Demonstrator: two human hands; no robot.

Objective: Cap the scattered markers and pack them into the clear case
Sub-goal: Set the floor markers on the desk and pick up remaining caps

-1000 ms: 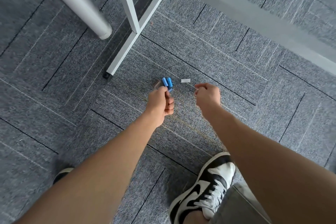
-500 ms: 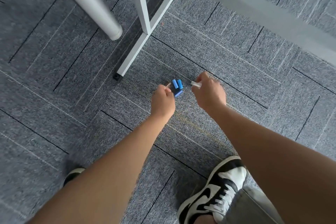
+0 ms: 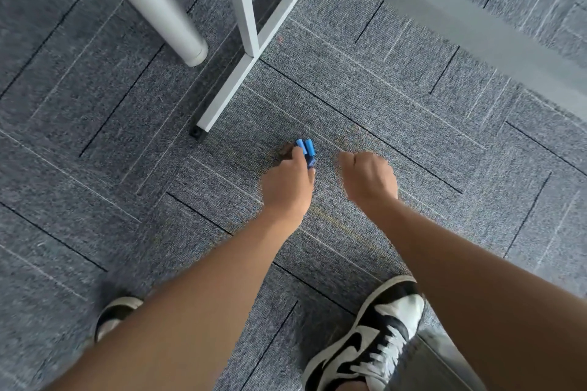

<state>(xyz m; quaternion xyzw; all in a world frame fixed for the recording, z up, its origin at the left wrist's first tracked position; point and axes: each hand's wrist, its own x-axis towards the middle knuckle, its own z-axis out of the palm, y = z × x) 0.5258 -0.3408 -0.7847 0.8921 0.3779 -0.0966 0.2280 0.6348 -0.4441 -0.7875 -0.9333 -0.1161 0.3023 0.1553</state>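
Two bare hands are reaching down over grey patterned carpet (image 3: 413,98).

Head view: the left hand (image 3: 287,189) is gripping a small cluster of blue-capped markers (image 3: 305,149), fingers curled round them — caps sticking out at twelve o'clock of the knuckles. The right hand (image 3: 370,179), just beside at three o'clock, is curling into a fist; whether it is holding anything cannot be told. A white metal T-shaped stand foot (image 3: 251,54) is lying at eleven o'clock, a black-and-white sneaker (image 3: 370,340) at five o'clock.

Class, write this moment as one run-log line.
left hand grips blue caps | right hand fisted, contents hidden | surface: grey carpet
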